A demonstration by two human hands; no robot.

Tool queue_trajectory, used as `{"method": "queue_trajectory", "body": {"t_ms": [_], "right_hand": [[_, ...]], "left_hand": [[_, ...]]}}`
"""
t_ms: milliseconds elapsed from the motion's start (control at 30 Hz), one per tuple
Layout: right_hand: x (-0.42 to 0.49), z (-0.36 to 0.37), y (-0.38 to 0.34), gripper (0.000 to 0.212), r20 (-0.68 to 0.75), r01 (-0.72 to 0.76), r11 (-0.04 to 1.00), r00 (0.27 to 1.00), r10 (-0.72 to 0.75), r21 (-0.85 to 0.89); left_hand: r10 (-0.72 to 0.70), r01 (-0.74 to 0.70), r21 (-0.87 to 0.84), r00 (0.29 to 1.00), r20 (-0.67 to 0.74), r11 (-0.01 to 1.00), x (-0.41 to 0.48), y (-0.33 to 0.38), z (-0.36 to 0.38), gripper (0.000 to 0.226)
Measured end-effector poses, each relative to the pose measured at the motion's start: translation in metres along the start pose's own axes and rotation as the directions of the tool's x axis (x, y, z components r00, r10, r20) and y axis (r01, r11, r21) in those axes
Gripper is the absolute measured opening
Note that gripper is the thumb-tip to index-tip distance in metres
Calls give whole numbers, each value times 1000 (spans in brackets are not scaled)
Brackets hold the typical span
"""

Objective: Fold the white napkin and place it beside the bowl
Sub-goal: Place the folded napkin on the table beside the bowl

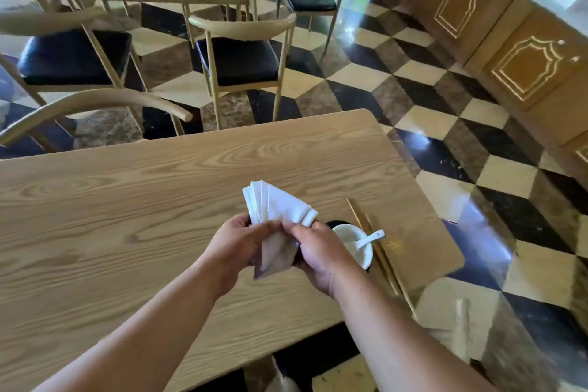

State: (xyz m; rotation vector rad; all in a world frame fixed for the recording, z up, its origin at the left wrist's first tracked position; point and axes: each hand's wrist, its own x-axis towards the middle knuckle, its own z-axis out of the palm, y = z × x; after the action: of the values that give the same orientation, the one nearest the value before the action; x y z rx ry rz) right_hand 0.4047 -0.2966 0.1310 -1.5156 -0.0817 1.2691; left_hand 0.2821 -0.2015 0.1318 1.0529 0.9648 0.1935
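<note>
White cloth napkin [276, 212], soft, pleated into a fan shape with layered folds, held in the air above a light wood-grain table [127, 200]. Left hand [237, 247] and right hand [319, 253] both pinch it at the narrow lower part, fingers curled closed on the cloth, palms facing each other. The fanned top spreads up and away from the person, above the fingertips; the shaded lower tail hangs down between the two palms to a point. Long axis runs roughly near-to-far, tilted slightly left at the bottom. Just right of the right hand sits a small round white ceramic bowl [358, 248] on a dark saucer [334, 225], partly hidden by the hand, with a white ceramic spoon [370, 239] resting in it. Gold-coloured chopsticks [377, 248] lie beside the bowl on the right, long and thin. Napkin not touching the bowl or the table.
</note>
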Motion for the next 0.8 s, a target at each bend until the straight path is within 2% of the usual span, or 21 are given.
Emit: {"method": "queue_trajectory", "body": {"t_ms": [133,300,467,567,633,700,800], "right_hand": [[-7,-49,-16,19,27,8,999,1000,-9,31],[-11,-106,-29,16,-9,32,992,999,-31,123],[-19,-155,-35,37,22,56,992,998,-59,111],[-23,-183,-39,51,-26,52,993,998,-50,103],[-24,-203,-42,46,-71,63,994,996,-57,90],[-22,-224,-42,30,-121,66,993,991,-54,93],[-15,-255,-40,25,-177,45,994,984,-27,100]], "left_hand": [[20,-21,62,1000,24,998,25,13,43,26],[57,-64,124,997,59,990,52,29,103,23],[94,-105,187,993,66,977,82,34,166,10],[89,-110,239,991,99,965,98,37,200,10],[62,-88,241,992,113,967,110,39,217,17],[58,-88,260,991,123,962,123,40,234,22],[47,-95,315,987,157,944,143,44,256,30]]}}
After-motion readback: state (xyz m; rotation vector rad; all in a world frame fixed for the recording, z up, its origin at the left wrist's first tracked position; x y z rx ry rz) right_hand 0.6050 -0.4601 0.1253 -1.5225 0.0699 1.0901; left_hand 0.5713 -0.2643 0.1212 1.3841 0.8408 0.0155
